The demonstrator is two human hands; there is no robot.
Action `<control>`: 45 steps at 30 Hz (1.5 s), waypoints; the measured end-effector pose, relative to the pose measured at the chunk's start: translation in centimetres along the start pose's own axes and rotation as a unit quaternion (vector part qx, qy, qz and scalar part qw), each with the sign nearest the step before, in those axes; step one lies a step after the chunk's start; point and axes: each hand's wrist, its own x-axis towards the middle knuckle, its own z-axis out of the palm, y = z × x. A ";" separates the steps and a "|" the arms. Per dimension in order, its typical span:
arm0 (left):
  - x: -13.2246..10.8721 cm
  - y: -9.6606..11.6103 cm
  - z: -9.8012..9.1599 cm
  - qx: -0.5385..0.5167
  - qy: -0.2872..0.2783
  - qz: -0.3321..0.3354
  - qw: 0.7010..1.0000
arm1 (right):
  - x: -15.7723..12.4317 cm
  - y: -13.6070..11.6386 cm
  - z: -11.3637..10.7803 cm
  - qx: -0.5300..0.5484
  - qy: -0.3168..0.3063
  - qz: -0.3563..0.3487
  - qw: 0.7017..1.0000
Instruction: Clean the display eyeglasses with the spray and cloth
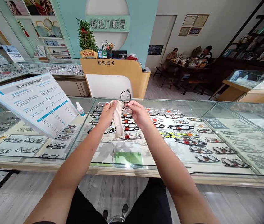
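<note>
My left hand [108, 114] pinches a cream cleaning cloth [118, 122], which hangs down over the glass counter. My right hand [139, 112] grips a pair of dark round eyeglasses [125, 96] near the middle of the frame, fingers closed. The eyeglasses are turned on end, one lens above the other, just right of the cloth. Both hands are raised above the display case, close together. Whether the cloth touches a lens, I cannot tell.
Beneath the glass top [155, 155] lie rows of eyeglass frames [180, 127]. A small white spray bottle [80, 109] stands on the left, beside a tilted printed sign [36, 102]. Beyond is a wooden cashier desk [115, 71]; two people sit at a table [188, 63] far right.
</note>
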 end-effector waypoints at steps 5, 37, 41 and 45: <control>0.3 0.7 0.2 -0.059 0.045 -0.017 0.997 | 0.0 0.3 0.1 -0.033 -0.019 0.006 0.999; -0.3 1.7 0.1 -0.077 -0.115 -0.013 0.990 | 0.2 1.6 0.2 -0.049 -0.023 0.032 0.998; -0.2 1.3 -0.1 -0.068 -0.110 -0.007 0.992 | 0.3 1.6 0.1 -0.053 -0.020 0.036 0.998; -0.1 0.9 -0.2 -0.063 -0.099 -0.012 0.993 | 0.2 1.7 0.0 -0.071 -0.031 0.039 0.996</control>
